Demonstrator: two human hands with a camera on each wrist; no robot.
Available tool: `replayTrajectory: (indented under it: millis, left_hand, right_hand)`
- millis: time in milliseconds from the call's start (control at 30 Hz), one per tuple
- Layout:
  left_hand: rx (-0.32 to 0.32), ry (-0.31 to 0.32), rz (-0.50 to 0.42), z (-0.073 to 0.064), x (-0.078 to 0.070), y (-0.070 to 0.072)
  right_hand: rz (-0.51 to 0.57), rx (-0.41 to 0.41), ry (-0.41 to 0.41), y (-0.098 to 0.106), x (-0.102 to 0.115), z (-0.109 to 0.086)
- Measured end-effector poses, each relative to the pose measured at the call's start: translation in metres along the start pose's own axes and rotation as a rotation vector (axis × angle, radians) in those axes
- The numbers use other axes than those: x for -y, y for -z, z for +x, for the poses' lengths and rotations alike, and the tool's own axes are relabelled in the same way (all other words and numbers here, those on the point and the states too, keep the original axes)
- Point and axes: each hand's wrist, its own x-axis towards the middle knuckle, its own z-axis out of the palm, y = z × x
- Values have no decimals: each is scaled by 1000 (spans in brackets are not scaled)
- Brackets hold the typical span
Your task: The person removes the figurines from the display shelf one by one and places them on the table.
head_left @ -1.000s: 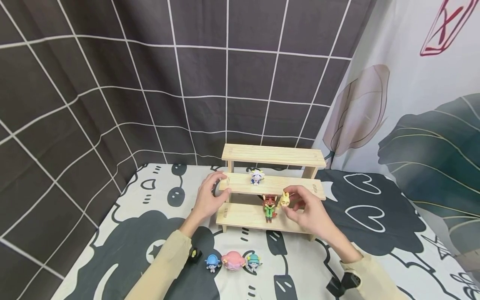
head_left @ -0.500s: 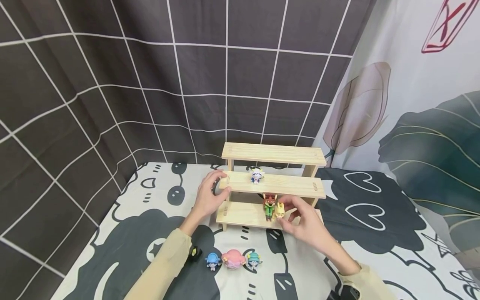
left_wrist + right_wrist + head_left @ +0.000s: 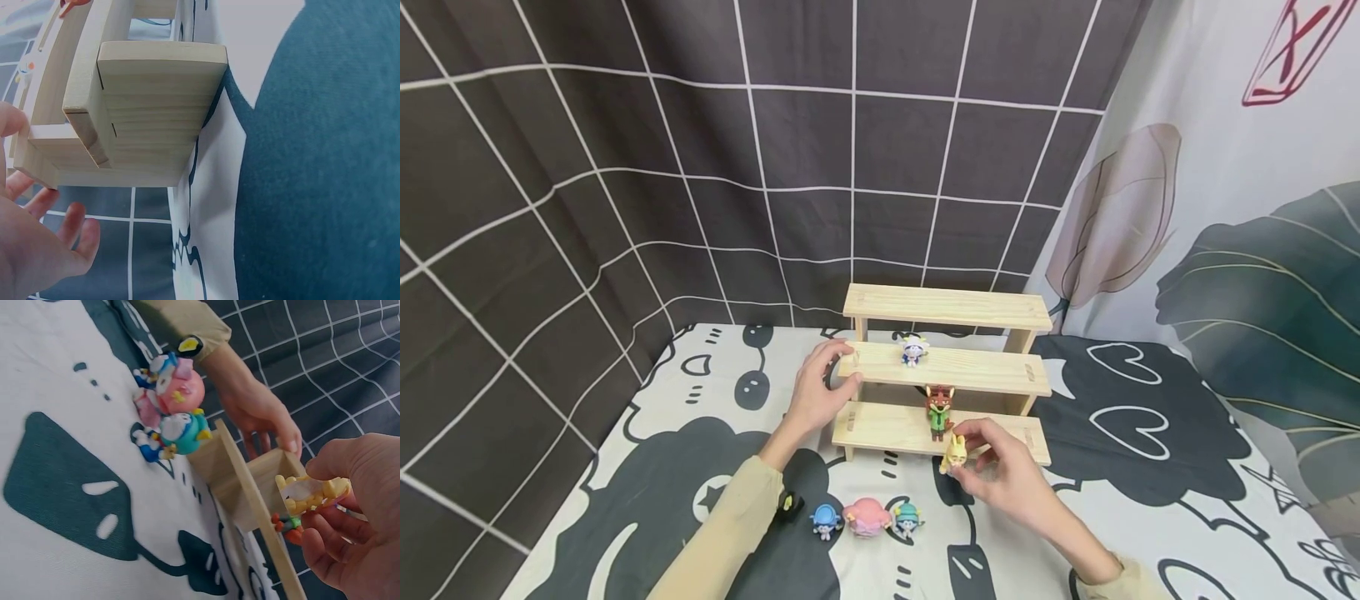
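My right hand [image 3: 1009, 471] pinches a yellow rabbit figurine [image 3: 955, 452] between thumb and fingers, in front of the bottom board's edge. In the right wrist view the rabbit figurine [image 3: 310, 492] lies tilted in the fingers. At the left end of a three-tier wooden shelf [image 3: 887, 427], my left hand [image 3: 820, 387] grips the middle board, thumb above and fingertips below, as the left wrist view shows. A fox figurine [image 3: 938, 414] in green stands on the bottom board, just behind the rabbit. On the middle board stands a small white-and-blue figurine [image 3: 913, 351].
In front of the shelf a blue-hatted figurine [image 3: 826, 522], a pink round figurine [image 3: 867, 517] and a teal-hatted figurine [image 3: 907, 520] stand in a row on the patterned cloth [image 3: 1015, 542]. A dark gridded curtain [image 3: 805, 150] hangs behind the shelf.
My right hand has brought the rabbit figurine down and toward me, from beside the fox to in front of the bottom board. My left hand has stayed on the shelf.
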Motion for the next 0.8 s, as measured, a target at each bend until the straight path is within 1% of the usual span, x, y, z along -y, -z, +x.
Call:
replayTrajectory:
  millis: [433, 600, 800]
  left_hand:
    - [2, -2, 0, -1, 0, 0]
    - [4, -2, 3, -1, -1, 0]
    - [6, 5, 5, 0, 0, 0]
  right_hand:
    - [38, 9, 8, -8, -2, -16]
    - [53, 25, 22, -12, -4, -21]
    - [75, 56, 15, -19, -7, -28]
